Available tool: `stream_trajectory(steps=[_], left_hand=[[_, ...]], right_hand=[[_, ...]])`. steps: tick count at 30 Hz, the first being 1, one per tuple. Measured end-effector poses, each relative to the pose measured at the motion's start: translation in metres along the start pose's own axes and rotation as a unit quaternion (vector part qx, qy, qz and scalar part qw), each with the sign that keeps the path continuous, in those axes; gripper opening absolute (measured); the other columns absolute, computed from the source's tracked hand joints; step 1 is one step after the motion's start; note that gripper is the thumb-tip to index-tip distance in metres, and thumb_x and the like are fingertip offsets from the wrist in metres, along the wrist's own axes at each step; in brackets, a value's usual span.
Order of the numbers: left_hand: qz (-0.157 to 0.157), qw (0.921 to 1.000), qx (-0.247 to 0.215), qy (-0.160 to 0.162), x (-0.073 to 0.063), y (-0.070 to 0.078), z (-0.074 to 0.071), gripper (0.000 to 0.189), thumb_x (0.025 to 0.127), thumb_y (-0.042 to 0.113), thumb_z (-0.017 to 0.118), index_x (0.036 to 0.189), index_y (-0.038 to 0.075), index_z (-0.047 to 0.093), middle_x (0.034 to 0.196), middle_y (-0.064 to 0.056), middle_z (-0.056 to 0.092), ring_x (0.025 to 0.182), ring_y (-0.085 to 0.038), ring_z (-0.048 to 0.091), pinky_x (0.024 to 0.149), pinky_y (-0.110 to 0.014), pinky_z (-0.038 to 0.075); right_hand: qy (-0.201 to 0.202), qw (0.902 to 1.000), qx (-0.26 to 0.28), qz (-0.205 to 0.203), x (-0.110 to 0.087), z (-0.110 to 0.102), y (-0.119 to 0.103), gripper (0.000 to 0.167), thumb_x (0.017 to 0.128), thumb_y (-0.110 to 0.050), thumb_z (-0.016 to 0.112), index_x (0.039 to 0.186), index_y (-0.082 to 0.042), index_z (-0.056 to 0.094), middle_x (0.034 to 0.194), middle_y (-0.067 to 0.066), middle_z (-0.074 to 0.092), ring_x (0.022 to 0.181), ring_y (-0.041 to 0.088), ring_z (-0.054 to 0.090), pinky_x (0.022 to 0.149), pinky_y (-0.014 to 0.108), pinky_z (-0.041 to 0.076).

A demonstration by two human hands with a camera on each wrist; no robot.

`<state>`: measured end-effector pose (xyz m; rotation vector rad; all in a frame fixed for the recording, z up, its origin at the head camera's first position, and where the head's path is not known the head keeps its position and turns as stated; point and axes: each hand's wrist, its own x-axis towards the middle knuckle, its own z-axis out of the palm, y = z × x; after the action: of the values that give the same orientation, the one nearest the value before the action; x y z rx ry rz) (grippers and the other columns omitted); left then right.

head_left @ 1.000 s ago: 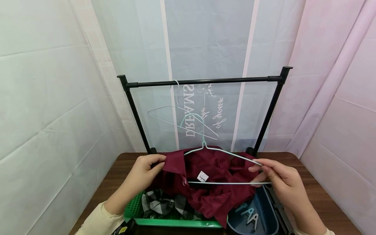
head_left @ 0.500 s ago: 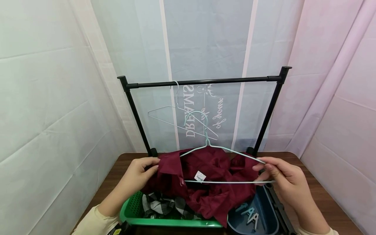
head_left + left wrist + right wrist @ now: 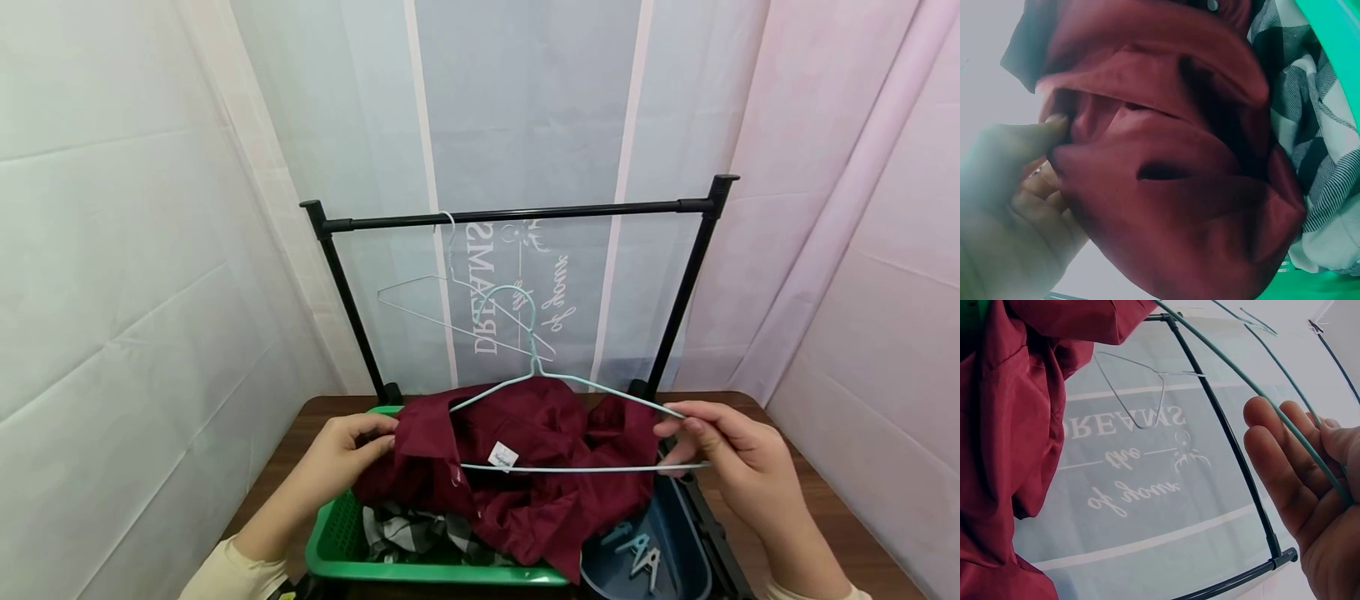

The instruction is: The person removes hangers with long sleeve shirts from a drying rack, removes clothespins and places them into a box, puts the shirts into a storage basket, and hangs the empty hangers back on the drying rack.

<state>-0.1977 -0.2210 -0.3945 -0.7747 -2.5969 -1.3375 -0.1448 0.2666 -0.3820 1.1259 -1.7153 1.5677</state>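
A maroon shirt (image 3: pixel 525 508) with a white collar label spreads over a green basket. My left hand (image 3: pixel 348 450) pinches the shirt at its left shoulder, thumb on the cloth in the left wrist view. A pale green wire hanger (image 3: pixel 592 385) has its left end inside the shirt, while its hook stands up above the collar. My right hand (image 3: pixel 738 454) holds the hanger's right end, which sticks out past the shirt. In the right wrist view the hanger's bottom bar (image 3: pixel 1254 384) crosses the fingers.
The green basket (image 3: pixel 442 573) also holds a black-and-white checked cloth (image 3: pixel 408 533). Beside it, a blue bin (image 3: pixel 693 558) contains several clothespins (image 3: pixel 637 546). Behind stands a black rack (image 3: pixel 570 212) with a white wire hanger (image 3: pixel 420 308) on its bar. All rest on a brown table (image 3: pixel 825 517).
My left hand has moved left and slightly down, drawing the shirt's left shoulder along. The hanger and my right hand have shifted a little right; more of the hanger's left arm lies under the collar side.
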Motion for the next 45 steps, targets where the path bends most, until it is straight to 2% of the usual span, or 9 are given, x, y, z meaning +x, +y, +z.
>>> stream_trajectory(steps=[8, 13, 17, 25, 32, 40, 45], left_hand=[[-0.016, 0.9989, -0.037, -0.022, -0.002, -0.011, -0.003, 0.016, 0.098, 0.024, 0.071, 0.113, 0.020, 0.077, 0.113, -0.001, 0.073, 0.093, -0.008, 0.067, 0.074, -0.028, 0.058], [-0.030, 0.9986, -0.043, -0.010, -0.002, -0.013, -0.006, 0.014, 0.097, 0.024, 0.072, 0.110, 0.020, 0.077, 0.106, 0.000, 0.074, 0.083, -0.010, 0.066, 0.068, -0.028, 0.056], [-0.037, 0.9985, -0.040, 0.000, -0.001, -0.016, -0.009, 0.014, 0.097, 0.025, 0.073, 0.109, 0.020, 0.077, 0.104, -0.001, 0.074, 0.081, -0.011, 0.065, 0.066, -0.028, 0.055], [-0.062, 0.9977, -0.008, 0.025, 0.000, -0.028, -0.019, 0.013, 0.095, 0.027, 0.075, 0.107, 0.021, 0.077, 0.108, -0.002, 0.074, 0.086, -0.010, 0.065, 0.068, -0.027, 0.055], [-0.090, 0.9947, 0.038, 0.031, -0.001, -0.038, -0.029, 0.012, 0.095, 0.028, 0.075, 0.106, 0.026, 0.078, 0.108, 0.002, 0.074, 0.086, -0.010, 0.065, 0.068, -0.027, 0.054], [-0.114, 0.9883, 0.101, 0.005, -0.001, -0.044, -0.034, 0.008, 0.095, 0.022, 0.075, 0.100, 0.027, 0.079, 0.105, 0.005, 0.074, 0.089, -0.012, 0.063, 0.072, -0.026, 0.051], [-0.119, 0.9879, 0.099, -0.012, -0.002, -0.049, -0.033, 0.010, 0.095, 0.020, 0.075, 0.103, 0.026, 0.078, 0.106, 0.004, 0.074, 0.088, -0.011, 0.064, 0.071, -0.025, 0.052]], right_hand=[[0.008, 0.9999, 0.010, -0.006, 0.001, -0.004, -0.002, 0.028, 0.096, 0.026, 0.041, 0.120, 0.026, 0.056, 0.102, 0.016, 0.076, 0.068, 0.017, 0.074, 0.068, 0.021, 0.059], [0.012, 0.9999, 0.004, -0.003, 0.000, -0.007, -0.003, 0.028, 0.097, 0.026, 0.041, 0.120, 0.026, 0.056, 0.101, 0.017, 0.075, 0.067, 0.018, 0.073, 0.067, 0.021, 0.058], [0.012, 0.9998, 0.005, -0.014, 0.000, -0.010, -0.003, 0.027, 0.097, 0.026, 0.042, 0.119, 0.026, 0.056, 0.100, 0.018, 0.075, 0.067, 0.018, 0.073, 0.069, 0.021, 0.058], [0.016, 0.9996, -0.010, -0.022, 0.001, -0.015, -0.002, 0.025, 0.096, 0.026, 0.043, 0.117, 0.027, 0.057, 0.100, 0.017, 0.076, 0.067, 0.017, 0.074, 0.070, 0.020, 0.058], [0.024, 0.9991, -0.025, -0.024, -0.001, -0.019, -0.002, 0.024, 0.096, 0.025, 0.045, 0.116, 0.027, 0.057, 0.100, 0.017, 0.076, 0.068, 0.016, 0.073, 0.075, 0.019, 0.058], [0.036, 0.9988, -0.028, -0.018, -0.002, -0.025, -0.006, 0.024, 0.096, 0.025, 0.044, 0.117, 0.027, 0.057, 0.099, 0.017, 0.076, 0.067, 0.015, 0.074, 0.073, 0.018, 0.058], [0.038, 0.9986, -0.028, -0.024, -0.001, -0.028, -0.006, 0.024, 0.096, 0.026, 0.044, 0.117, 0.028, 0.056, 0.099, 0.018, 0.076, 0.067, 0.016, 0.074, 0.078, 0.019, 0.058]])
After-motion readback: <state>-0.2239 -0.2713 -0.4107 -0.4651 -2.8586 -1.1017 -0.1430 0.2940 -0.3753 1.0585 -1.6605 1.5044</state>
